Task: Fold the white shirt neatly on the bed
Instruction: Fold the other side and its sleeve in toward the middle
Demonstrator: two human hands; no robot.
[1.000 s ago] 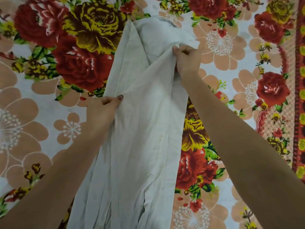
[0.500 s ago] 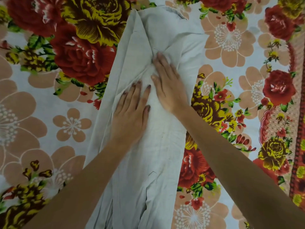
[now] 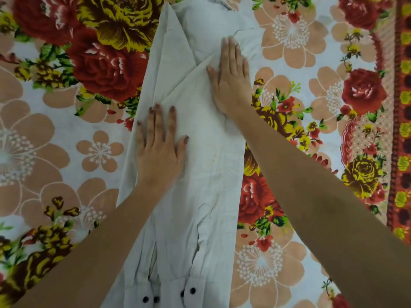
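Floral cotton-look bedsheet [image 3: 55,138], one, covering the whole bed surface in view: red and yellow roses and peach blossoms on a pale ground, with one red patterned border band [image 3: 400,130] running down the right edge. White shirt [image 3: 200,178], one, lying flat on the sheet at the centre of view, folded lengthwise into a single narrow strip; its long axis runs from the near edge to the far edge, collar end pointing away from the person and the cuffs toward them. Sleeves folded in over the body, two visible, laid along that same axis with a diagonal fold edge crossing near the top. Cuffs [image 3: 175,290], two, at the near end, side by side; dark buttons [image 3: 192,290], four counted, two on each cuff. Bare forearms, two, entering from the lower corners. Right hand [image 3: 231,83], one, palm down on the upper right part of the strip, fingers straight and close together, pressing flat and gripping nothing. Left hand [image 3: 159,150], one, palm down on the left middle of the strip, fingers spread and extended, dark-painted nails, likewise holding nothing, only resting on the cloth.
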